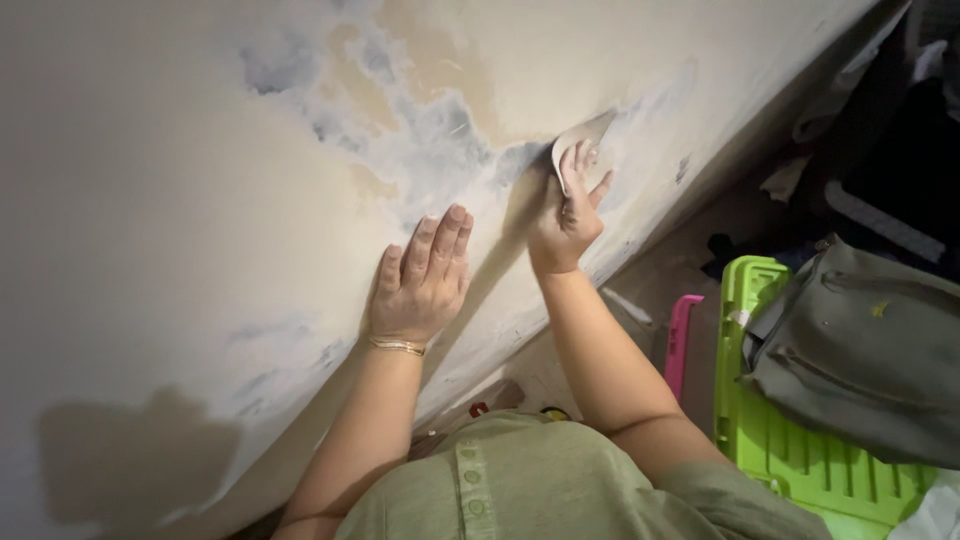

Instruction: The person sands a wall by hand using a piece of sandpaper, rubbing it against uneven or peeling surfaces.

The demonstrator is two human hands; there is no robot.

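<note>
Sanding a patched wall by hand

The right hand (pixel 568 215) has its grip closed on a folded sheet of sandpaper (pixel 582 138), probably, pressed to the grey patch (pixel 440 140) on the wall (pixel 150 200); the left hand (pixel 420 275) lies flat and open beside it, holding nothing. Even pressure with the sheet kept flat should suit the patch edges. Open wall lies leftward; the green crate (pixel 790 450) and grey bag (pixel 860 350) crowd the right.

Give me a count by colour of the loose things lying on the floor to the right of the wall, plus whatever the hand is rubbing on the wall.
Bright green: 1, plastic crate
Pink: 1, flat plastic piece
Grey-olive: 1, fabric bag
Pale beige: 1, sanding sheet under the right hand
Total: 4
</note>
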